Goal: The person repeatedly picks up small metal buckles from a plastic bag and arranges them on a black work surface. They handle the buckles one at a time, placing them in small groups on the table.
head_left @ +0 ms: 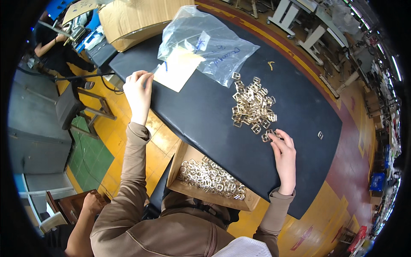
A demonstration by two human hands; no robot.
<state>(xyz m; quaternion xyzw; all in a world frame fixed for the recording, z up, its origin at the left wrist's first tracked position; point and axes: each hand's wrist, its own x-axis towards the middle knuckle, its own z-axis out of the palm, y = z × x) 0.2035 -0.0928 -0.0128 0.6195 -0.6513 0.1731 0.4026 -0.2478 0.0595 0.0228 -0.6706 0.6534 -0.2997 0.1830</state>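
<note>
On the dark table lies a heap of small gold metal buckles (253,103). My right hand (284,156) is at the heap's near right edge, its thumb and fingers closed on a few buckles (266,136). Over the table's left edge, my left hand (139,92) is raised with its fingers pinched together. Its fingertips are beside the corner of a pale yellow paper (177,70) and the clear plastic bag (222,51); what they hold, if anything, is too small to make out. The bag lies crumpled, partly over the paper, with handwriting on it.
A cardboard box (132,21) stands at the far left of the table (192,115). Below the near edge, an open carton (214,200) holds many more buckles. One buckle (320,135) lies apart at right, a yellow scrap (270,65) farther back. Another person's arm (83,222) is at lower left.
</note>
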